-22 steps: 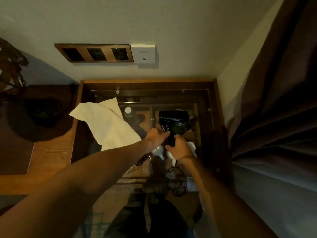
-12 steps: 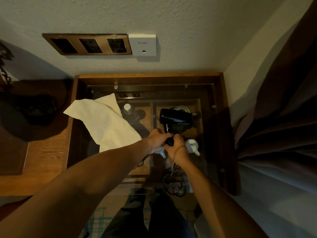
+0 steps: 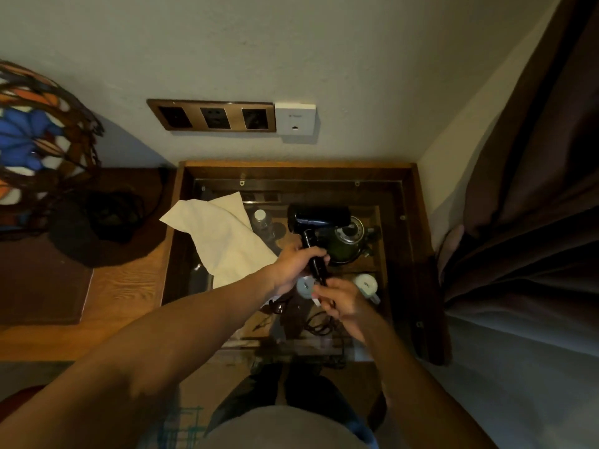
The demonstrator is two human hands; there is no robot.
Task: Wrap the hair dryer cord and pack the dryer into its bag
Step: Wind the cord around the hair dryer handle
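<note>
A black hair dryer [image 3: 316, 218] is held above the glass-topped table [image 3: 411, 241], barrel across, handle pointing down toward me. My left hand [image 3: 293, 264] grips the handle. Just below the handle's end, my right hand [image 3: 340, 301] pinches the black cord where it leaves the dryer. The rest of the cord [image 3: 319, 324] hangs in loose loops under my right hand. A cream cloth bag [image 3: 223, 236] lies flat on the glass to the left of the dryer.
Under the glass sit a kettle [image 3: 345, 244], a bottle [image 3: 261, 218] and white cups [image 3: 366, 283]. A stained-glass lamp [image 3: 29, 140] stands on the wooden desk [image 3: 123, 286] at left. Wall sockets [image 3: 214, 116] are above; dark curtains [image 3: 525, 189] hang at right.
My right hand has slid off the handle's end down onto the cord. The dryer has tilted, its handle now more exposed. My head has lifted, bringing the lamp into view.
</note>
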